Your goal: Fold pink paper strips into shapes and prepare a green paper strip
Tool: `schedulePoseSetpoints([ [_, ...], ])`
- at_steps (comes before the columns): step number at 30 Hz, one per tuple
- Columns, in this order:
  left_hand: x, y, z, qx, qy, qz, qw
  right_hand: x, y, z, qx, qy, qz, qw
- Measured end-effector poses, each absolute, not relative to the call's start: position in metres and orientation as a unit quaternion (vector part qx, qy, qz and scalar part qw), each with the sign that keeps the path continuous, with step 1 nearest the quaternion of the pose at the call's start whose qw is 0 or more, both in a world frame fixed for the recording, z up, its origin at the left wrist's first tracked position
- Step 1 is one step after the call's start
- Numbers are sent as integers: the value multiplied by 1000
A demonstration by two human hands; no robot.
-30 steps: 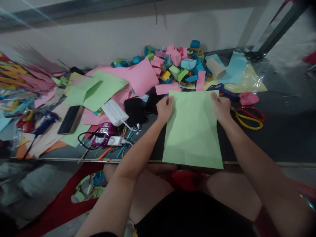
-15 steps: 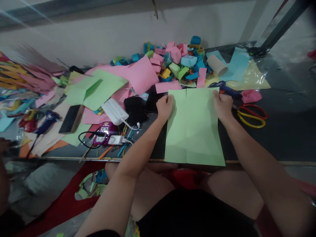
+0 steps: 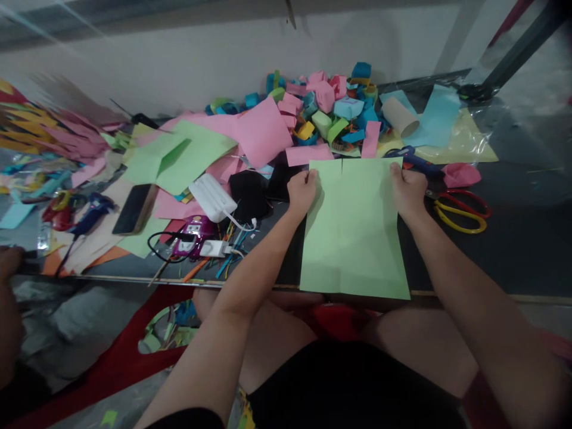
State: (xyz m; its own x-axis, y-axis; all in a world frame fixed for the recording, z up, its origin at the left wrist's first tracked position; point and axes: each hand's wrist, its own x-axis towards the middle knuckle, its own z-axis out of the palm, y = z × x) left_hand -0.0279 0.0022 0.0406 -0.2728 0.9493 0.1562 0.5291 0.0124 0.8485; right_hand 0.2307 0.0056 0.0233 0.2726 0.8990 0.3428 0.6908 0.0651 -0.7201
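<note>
A sheet of light green paper (image 3: 355,232) is spread upright before me, its lower edge overhanging the table front. A crease runs down its middle, with a short slit at the top edge. My left hand (image 3: 302,189) pinches the upper left edge, thumb against the sheet. The upper right corner is pinched by my right hand (image 3: 408,186). Just right of that hand lie scissors (image 3: 462,211) with one red and one yellow handle loop. A blue tool (image 3: 420,161), partly hidden by the paper and hand, rests behind it.
Coloured paper pieces (image 3: 330,107) are heaped at the back beside a cardboard tube (image 3: 400,116). Left lie green sheets (image 3: 196,155), a phone (image 3: 134,208), a white power bank (image 3: 212,196), a purple socket block (image 3: 196,235) and a glue gun (image 3: 93,211). Another person's hand (image 3: 9,261) is at far left.
The whole view has shifted slightly, so the table things sit a little further right. Both hands keep their hold on the green paper. The other person's hand at far left shows more.
</note>
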Motion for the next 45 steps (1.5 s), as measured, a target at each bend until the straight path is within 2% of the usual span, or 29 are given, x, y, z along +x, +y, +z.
schedulePoseSetpoints([
  [14,-31,7,33,574,663,425,224,228,3,25,-668,-590,109,441],
  [45,-29,3,37,540,662,454,253,229,3,26,-688,-566,130,436],
])
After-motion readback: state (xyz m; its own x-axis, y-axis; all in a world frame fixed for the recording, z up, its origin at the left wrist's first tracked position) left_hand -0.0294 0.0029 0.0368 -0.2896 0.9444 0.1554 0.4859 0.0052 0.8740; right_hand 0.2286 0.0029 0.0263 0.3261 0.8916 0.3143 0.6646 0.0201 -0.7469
